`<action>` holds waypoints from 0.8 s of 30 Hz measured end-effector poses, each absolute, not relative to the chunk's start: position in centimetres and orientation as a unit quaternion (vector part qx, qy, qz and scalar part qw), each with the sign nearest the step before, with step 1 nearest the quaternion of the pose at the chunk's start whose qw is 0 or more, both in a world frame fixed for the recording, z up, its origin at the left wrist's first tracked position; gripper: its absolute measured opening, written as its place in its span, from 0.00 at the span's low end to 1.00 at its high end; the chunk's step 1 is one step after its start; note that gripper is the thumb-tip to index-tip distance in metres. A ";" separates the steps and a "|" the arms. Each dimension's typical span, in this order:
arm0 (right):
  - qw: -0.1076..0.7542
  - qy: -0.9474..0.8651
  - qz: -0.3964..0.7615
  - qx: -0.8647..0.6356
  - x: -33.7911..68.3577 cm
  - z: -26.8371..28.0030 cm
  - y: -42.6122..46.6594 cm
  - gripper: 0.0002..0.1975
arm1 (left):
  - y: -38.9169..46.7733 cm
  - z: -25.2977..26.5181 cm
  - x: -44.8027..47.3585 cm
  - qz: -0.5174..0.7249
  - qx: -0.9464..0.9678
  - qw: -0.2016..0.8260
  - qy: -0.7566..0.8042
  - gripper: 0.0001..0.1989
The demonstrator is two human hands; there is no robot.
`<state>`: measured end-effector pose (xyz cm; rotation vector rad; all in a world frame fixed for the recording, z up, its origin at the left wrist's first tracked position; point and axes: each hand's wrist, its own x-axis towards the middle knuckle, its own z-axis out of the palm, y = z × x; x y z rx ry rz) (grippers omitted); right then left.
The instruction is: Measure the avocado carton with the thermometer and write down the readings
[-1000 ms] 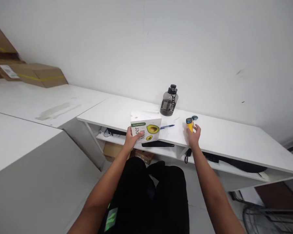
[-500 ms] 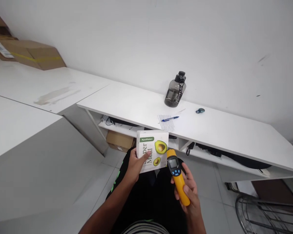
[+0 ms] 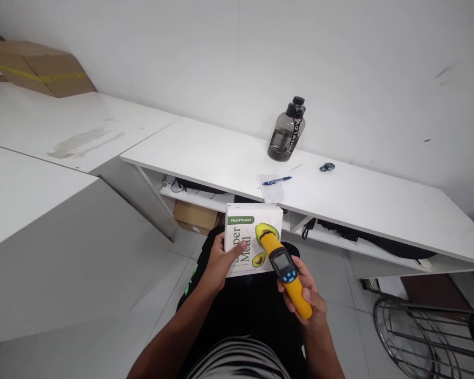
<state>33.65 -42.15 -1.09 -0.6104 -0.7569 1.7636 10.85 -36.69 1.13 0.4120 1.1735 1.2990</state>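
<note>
My left hand (image 3: 221,261) is closed on a white NutriMotion box (image 3: 240,266) printed with avocados, its thumb lying across the front face. The box is upright, facing me, above my lap. In my right hand (image 3: 306,295) is a yellow and black infrared thermometer (image 3: 290,279), with a small grey screen and blue buttons toward me. Its front end overlaps the larger avocado picture; whether it touches the box I cannot tell. My right fingers wrap the handle, partly hidden behind it.
On the white desk (image 3: 213,152) ahead stand a dark water bottle (image 3: 286,134), a printed paper (image 3: 274,193) with a blue pen (image 3: 277,181), and a small dark object (image 3: 327,167). A cardboard box (image 3: 43,71) sits far left; a metal-framed chair (image 3: 422,331) is at right.
The thermometer's front end has moved up and left, from beside the box to over its front face. Both hands keep their holds. The camera view has shifted slightly.
</note>
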 end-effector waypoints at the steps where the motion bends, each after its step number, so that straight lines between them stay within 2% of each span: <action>1: 0.531 -0.321 0.742 -0.256 33.8 -1.1 -42.3 0.32 | -36.7 1.2 10.8 0.564 0.184 0.621 0.512 0.43; 24: 0.516 -0.332 0.750 -0.246 33.5 -0.4 -41.8 0.38 | -36.8 -0.1 10.0 0.559 0.226 0.597 0.530 0.39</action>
